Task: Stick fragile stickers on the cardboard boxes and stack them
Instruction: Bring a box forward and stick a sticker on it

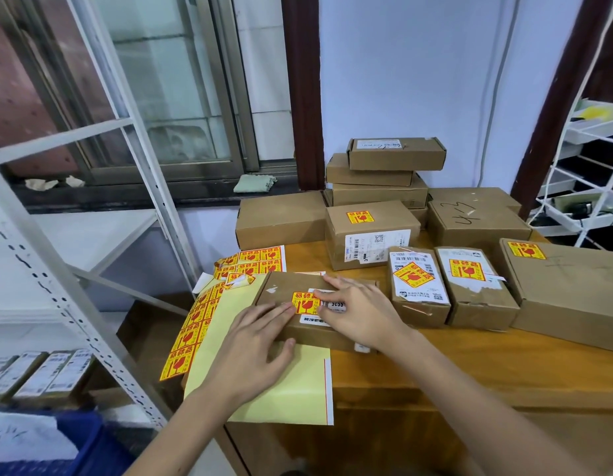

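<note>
- The flat brown cardboard box (298,304) lies at the near left of the wooden table (470,355), partly on a pale yellow backing sheet (263,389).
- The left hand (253,348) rests on the box with straight fingers, fingertips at the yellow-and-red fragile sticker (305,303); the right hand (356,310) presses the sticker's right edge with loosely spread fingers.
- The box looks light and stiff; its short ends look best for lifting.
- Its long axis runs left-right across the table.
</note>
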